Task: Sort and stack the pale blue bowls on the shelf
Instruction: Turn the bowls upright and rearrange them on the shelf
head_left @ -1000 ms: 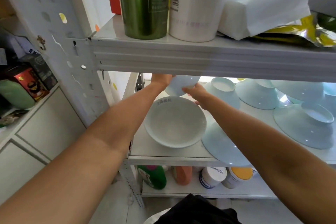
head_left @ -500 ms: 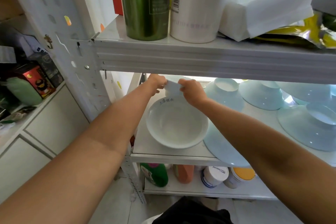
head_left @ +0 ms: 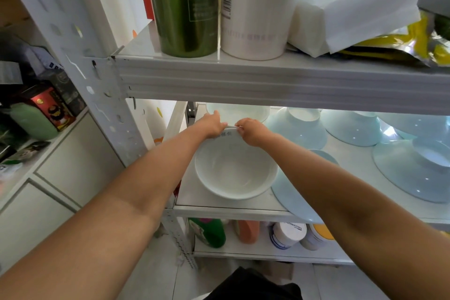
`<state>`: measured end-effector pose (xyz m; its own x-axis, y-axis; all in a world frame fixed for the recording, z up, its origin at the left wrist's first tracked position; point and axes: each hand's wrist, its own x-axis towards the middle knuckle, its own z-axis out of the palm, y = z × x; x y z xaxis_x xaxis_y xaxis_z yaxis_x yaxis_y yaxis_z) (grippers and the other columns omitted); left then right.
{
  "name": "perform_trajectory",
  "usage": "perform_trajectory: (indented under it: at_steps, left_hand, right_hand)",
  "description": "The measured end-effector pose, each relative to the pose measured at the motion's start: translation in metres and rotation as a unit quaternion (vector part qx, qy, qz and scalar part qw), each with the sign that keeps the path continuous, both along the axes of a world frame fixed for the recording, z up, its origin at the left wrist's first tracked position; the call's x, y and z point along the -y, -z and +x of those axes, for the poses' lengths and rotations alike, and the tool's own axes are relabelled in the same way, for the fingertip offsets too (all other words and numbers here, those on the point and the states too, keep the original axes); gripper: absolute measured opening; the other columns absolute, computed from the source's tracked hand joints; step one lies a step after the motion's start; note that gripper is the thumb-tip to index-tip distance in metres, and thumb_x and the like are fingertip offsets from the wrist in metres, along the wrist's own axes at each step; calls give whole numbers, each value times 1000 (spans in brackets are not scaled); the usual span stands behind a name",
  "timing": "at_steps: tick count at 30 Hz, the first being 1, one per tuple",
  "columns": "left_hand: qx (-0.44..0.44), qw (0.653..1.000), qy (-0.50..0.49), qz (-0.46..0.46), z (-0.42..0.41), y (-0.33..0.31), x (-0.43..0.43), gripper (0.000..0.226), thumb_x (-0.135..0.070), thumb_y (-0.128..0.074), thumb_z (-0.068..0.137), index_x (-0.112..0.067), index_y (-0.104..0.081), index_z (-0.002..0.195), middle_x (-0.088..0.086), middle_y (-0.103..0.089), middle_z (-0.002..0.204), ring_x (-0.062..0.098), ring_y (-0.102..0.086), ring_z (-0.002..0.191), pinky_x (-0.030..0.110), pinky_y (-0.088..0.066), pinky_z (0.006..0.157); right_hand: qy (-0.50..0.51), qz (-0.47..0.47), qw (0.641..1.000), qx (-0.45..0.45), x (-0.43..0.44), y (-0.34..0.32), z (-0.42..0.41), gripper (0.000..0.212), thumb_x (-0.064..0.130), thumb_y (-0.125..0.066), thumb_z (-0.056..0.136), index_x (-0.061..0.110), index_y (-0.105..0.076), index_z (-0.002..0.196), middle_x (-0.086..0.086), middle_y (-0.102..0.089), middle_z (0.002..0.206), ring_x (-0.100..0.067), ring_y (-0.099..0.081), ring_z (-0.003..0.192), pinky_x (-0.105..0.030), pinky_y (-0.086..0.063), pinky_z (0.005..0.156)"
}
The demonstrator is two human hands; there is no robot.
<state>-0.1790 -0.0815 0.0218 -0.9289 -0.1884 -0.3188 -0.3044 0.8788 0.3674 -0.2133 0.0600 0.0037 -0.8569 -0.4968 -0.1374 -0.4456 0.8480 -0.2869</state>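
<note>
A white bowl [head_left: 236, 170] stands upright at the left of the middle shelf [head_left: 226, 209]. My left hand [head_left: 211, 126] and my right hand [head_left: 253, 131] both pinch its far rim, close together. Behind them, at the back of the shelf, a pale blue bowl [head_left: 239, 112] stands partly hidden by the shelf above. To the right, three pale blue bowls lie upside down: one [head_left: 297, 129] beside my right hand, one [head_left: 353, 126] further right, and a wide one [head_left: 414, 168] at the front right. A shallow pale blue bowl [head_left: 289, 200] lies under my right forearm at the shelf's front edge.
The upper shelf beam [head_left: 267, 83] hangs low over the bowls and carries a green canister [head_left: 187, 5], a white canister [head_left: 255, 7] and white packets [head_left: 353, 5]. Bottles and jars [head_left: 287, 234] stand on the shelf below. A counter [head_left: 36, 163] with boxes lies left.
Both hands held a small pale blue bowl above the back of the shelf; that bowl now stands at the back, and the hands have come down onto the white bowl's far rim.
</note>
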Motion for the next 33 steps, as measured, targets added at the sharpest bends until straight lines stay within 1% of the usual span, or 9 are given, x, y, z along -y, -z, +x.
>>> perform_trajectory:
  at_steps: [5, 8, 12, 15, 17, 22, 26, 30, 33]
  left_hand:
    - [14, 997, 37, -59, 3, 8, 1, 68, -54, -27, 98, -22, -4, 153, 20, -5, 158, 36, -19, 144, 45, -23, 115]
    - [6, 992, 28, -126, 4, 10, -3, 68, -59, -23, 96, -24, -8, 153, 17, -6, 159, 33, -16, 145, 47, -22, 113]
    - [-36, 978, 12, -207, -1, 5, -15, 68, -59, -22, 96, -18, -19, 149, 21, -14, 156, 35, -16, 144, 48, -18, 115]
    - [-95, 968, 56, -224, -3, -2, -31, 64, -57, -22, 97, -14, -32, 144, 20, -34, 147, 35, -29, 138, 48, -22, 112]
    - [-120, 964, 92, -220, -5, -5, -45, 62, -56, -23, 97, -14, -35, 142, 18, -42, 142, 34, -34, 134, 47, -24, 110]
    - [-137, 961, 154, -185, -6, 0, -93, 65, -56, -22, 97, -18, -22, 150, 17, -29, 151, 31, -25, 140, 48, -20, 113]
    - [-154, 938, 238, -198, -4, 8, -132, 64, -54, -22, 98, -19, -15, 152, 16, -18, 156, 29, -18, 145, 48, -16, 116]
    - [-140, 923, 308, -182, -1, 17, -157, 62, -52, -25, 98, -22, -13, 152, 14, -13, 158, 27, -12, 147, 45, -10, 119]
    - [-127, 917, 321, -200, 7, 25, -177, 60, -49, -28, 99, -22, -16, 152, 14, -17, 158, 28, -19, 145, 43, -16, 118]
  right_hand:
    - [-4, 29, 1000, 3, -10, -2, 6, 48, 34, -33, 101, 16, -33, 146, -5, -27, 154, -22, -21, 144, -40, -25, 115]
    - [-1, 52, 998, -26, -26, -3, 7, 51, 39, -33, 101, 21, -27, 148, -2, -21, 157, -20, -16, 146, -41, -24, 115]
    - [4, 100, 993, -59, -58, -1, 6, 53, 43, -32, 100, 25, -23, 149, -1, -18, 158, -20, -13, 147, -45, -22, 117]
    - [17, 114, 989, -89, -88, -4, 9, 52, 43, -29, 100, 26, -21, 149, 0, -16, 159, -20, -13, 147, -45, -19, 118]
    - [35, 128, 987, -90, -113, -3, 12, 51, 41, -29, 101, 26, -22, 149, 0, -18, 158, -20, -15, 146, -44, -19, 117]
    - [107, 140, 983, -57, -174, 5, 24, 50, 43, -25, 101, 27, -24, 148, 1, -20, 157, -17, -17, 146, -43, -21, 116]
    - [125, 144, 981, -43, -209, 9, 31, 51, 45, -27, 100, 26, -25, 148, 2, -21, 157, -17, -19, 145, -42, -24, 115]
    - [150, 80, 985, -18, -225, 14, 40, 57, 50, -33, 97, 27, -23, 149, 2, -23, 157, -19, -23, 144, -42, -26, 115]
    - [141, 23, 990, -23, -238, 15, 45, 61, 52, -33, 97, 25, -21, 150, 1, -27, 155, -20, -28, 142, -42, -30, 113]
